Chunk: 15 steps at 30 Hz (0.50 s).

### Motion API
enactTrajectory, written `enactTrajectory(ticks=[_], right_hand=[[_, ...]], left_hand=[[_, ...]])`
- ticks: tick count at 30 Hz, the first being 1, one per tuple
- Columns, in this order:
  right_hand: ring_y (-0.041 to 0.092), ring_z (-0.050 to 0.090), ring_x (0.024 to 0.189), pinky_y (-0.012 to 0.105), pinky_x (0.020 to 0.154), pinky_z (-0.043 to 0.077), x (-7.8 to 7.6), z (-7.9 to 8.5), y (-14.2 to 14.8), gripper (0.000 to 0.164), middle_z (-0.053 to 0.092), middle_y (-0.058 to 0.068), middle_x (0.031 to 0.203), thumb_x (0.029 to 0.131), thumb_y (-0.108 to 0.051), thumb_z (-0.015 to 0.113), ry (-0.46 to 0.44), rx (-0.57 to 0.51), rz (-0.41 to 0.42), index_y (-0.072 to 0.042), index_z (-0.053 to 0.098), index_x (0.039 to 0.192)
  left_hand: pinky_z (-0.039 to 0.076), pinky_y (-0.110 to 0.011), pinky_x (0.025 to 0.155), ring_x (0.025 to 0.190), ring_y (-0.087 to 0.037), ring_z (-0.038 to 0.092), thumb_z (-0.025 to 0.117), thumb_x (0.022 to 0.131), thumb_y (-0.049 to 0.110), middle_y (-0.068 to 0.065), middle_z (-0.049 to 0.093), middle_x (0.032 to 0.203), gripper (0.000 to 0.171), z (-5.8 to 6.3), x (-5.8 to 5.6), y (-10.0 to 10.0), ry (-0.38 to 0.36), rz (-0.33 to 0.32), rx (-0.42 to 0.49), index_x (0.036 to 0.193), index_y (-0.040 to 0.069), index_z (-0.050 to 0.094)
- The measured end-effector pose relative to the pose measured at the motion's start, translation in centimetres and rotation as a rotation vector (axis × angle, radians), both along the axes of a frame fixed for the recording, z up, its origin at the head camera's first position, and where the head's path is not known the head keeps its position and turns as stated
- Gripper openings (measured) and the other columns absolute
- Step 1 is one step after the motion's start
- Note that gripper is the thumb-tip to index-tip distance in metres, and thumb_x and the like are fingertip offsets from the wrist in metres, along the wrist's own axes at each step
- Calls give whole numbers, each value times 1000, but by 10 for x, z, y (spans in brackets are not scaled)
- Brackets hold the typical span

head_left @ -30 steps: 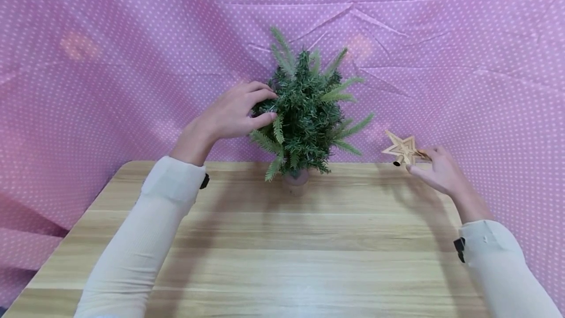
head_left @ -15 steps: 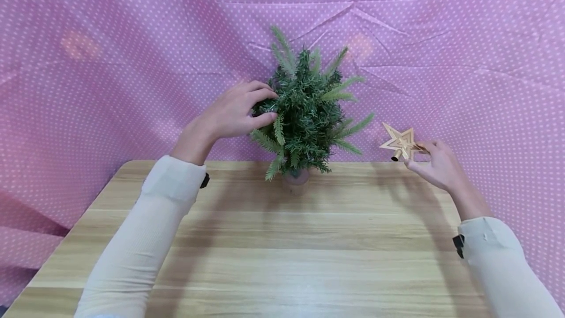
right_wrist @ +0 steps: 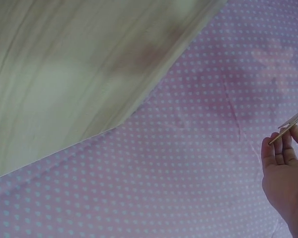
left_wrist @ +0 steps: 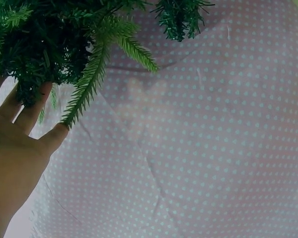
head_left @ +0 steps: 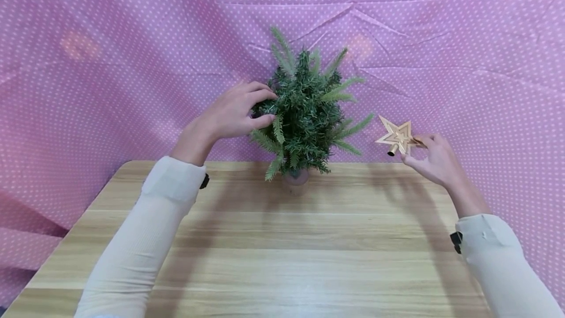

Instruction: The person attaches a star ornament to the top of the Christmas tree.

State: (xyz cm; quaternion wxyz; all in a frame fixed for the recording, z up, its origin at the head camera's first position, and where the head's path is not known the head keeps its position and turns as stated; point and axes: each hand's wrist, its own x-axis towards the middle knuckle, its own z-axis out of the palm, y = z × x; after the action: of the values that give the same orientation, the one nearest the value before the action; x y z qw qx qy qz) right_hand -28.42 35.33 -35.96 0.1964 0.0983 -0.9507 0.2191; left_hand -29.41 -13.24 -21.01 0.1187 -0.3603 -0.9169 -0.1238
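Note:
A small artificial Christmas tree [head_left: 304, 112] with dark needles and lighter green sprigs stands upright near the table's back edge, on a round base [head_left: 296, 183]. My left hand [head_left: 234, 112] touches its left side. In the left wrist view, the fingers [left_wrist: 32, 116] of that hand are fairly straight among the branches, and the thumb meets a light green sprig [left_wrist: 87, 91]. To the tree's right, my right hand [head_left: 434, 161] pinches a gold star tree topper [head_left: 398, 135] by one point, above the table. The star's short tube [head_left: 393, 150] points down. Only its thin edge shows in the right wrist view.
The wood-grain table [head_left: 309, 249] has a rounded back corner, seen in the right wrist view. A pink cloth with white dots [head_left: 441, 38] hangs in folds close behind the table and down its sides.
My right hand has risen slightly and shifted a little left with the star topper, moving it up and towards the tree. The left hand and the tree have stayed put.

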Motion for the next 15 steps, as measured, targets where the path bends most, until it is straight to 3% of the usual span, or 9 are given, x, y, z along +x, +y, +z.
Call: enactTrajectory(ticks=[15], right_hand=[[51,45,112,67,89,39,1,13,-7,71,49,35,124,86,-40,73,-20,-11,-18,11,56,133]], left_hand=[[13,-54,123,140,-33,40,49,102,50,-11,52,147,56,-1,-1,0,-7,0,7,141,11,58]])
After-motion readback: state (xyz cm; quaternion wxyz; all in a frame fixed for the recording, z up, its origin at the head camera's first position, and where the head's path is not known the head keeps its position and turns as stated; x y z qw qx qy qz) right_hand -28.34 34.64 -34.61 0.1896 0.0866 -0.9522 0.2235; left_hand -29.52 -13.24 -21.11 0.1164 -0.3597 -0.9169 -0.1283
